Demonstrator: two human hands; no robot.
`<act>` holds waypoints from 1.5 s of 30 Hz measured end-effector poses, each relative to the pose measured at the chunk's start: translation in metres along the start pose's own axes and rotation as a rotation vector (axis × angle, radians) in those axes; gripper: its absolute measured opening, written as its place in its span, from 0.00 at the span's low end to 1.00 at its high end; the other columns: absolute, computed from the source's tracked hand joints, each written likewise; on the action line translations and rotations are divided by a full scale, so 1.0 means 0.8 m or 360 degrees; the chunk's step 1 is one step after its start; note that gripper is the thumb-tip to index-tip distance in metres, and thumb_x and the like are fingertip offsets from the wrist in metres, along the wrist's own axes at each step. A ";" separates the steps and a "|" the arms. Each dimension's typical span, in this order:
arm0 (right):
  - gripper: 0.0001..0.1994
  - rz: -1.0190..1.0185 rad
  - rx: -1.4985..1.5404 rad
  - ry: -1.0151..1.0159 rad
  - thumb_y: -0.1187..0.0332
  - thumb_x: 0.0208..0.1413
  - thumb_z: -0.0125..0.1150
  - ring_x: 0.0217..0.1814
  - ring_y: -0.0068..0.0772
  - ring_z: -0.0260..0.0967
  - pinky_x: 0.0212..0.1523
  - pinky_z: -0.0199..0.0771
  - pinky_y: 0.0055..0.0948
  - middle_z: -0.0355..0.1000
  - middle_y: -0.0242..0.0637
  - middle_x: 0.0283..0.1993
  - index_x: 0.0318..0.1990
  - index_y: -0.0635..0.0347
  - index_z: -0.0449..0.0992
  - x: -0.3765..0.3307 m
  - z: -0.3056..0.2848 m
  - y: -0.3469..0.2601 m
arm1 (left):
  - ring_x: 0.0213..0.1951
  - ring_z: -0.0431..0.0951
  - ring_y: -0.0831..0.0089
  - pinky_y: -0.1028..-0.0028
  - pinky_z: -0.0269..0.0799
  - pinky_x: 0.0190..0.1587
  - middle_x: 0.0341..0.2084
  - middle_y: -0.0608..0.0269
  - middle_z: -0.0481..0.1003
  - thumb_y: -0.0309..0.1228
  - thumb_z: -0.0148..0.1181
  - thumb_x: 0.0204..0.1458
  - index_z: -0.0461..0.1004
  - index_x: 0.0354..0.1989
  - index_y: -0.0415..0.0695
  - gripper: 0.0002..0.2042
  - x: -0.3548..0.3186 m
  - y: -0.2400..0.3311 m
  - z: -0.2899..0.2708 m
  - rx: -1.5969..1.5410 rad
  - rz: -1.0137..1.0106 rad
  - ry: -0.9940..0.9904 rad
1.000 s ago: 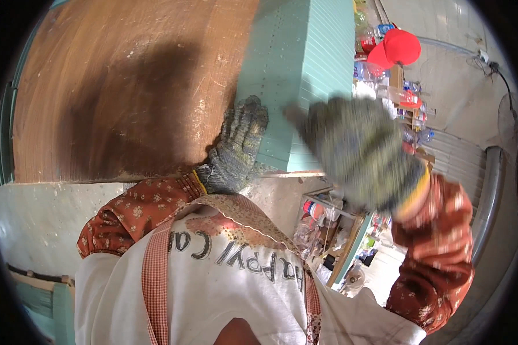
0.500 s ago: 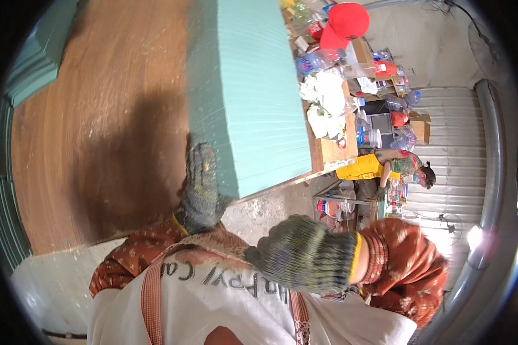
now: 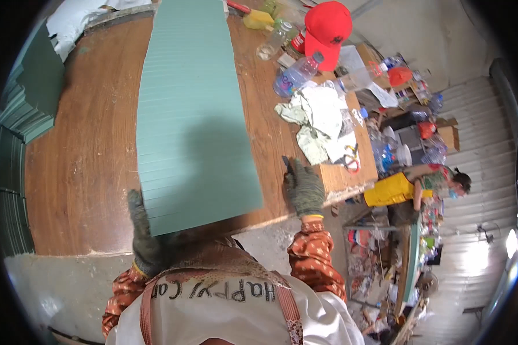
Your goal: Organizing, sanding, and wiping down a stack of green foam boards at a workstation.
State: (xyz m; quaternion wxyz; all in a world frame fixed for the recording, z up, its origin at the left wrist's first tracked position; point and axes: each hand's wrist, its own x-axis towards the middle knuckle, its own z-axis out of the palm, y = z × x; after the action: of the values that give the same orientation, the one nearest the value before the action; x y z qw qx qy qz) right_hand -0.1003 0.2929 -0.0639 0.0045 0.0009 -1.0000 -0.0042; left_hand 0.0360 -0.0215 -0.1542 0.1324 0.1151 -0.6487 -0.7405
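A long strip of green sheets (image 3: 195,109) with fine cross lines, apparently fanned out, lies lengthwise on the brown wooden table (image 3: 92,132). My left hand (image 3: 144,233), in a dark grey-green knit glove, has its fingers stretched along the strip's near left edge. It seems to touch that edge; the thumb side is in shadow. My right hand (image 3: 305,187), gloved alike, rests on the tabletop to the right of the strip, apart from it, fingers extended. A small dark tip shows at its fingertips; I cannot make out whether it is an object. Scissors (image 3: 351,162) with orange-red handles lie near it.
Crumpled pale cloth (image 3: 313,123), a plastic bottle (image 3: 298,75) and a red cap (image 3: 328,31) crowd the table's right side. Stacked green sheets (image 3: 34,92) stand at the left edge. Another person (image 3: 417,187) with a yellow apron works at a farther bench on the right.
My right hand has gone from in front of my chest to the tabletop. The green sheets now appear lower and flatter on the table; my left hand stays by their near left edge. The view has shifted.
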 end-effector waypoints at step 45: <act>0.28 -0.1017 -0.0032 0.0657 0.51 0.50 0.54 0.52 0.55 0.68 0.54 0.67 0.44 0.71 0.53 0.49 0.57 0.56 0.68 0.666 -0.092 -0.146 | 0.40 0.71 0.80 0.80 0.69 0.48 0.39 0.62 0.71 0.21 0.50 0.58 0.59 0.61 0.35 0.21 -0.029 0.118 0.092 0.0954 0.0211 0.1730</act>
State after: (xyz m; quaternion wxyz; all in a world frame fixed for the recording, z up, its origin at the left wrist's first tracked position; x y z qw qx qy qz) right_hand -0.6320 0.1743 0.0134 0.2043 0.3136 -0.9272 -0.0149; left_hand 0.0374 0.0432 -0.0512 0.4510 0.4671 -0.6741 -0.3521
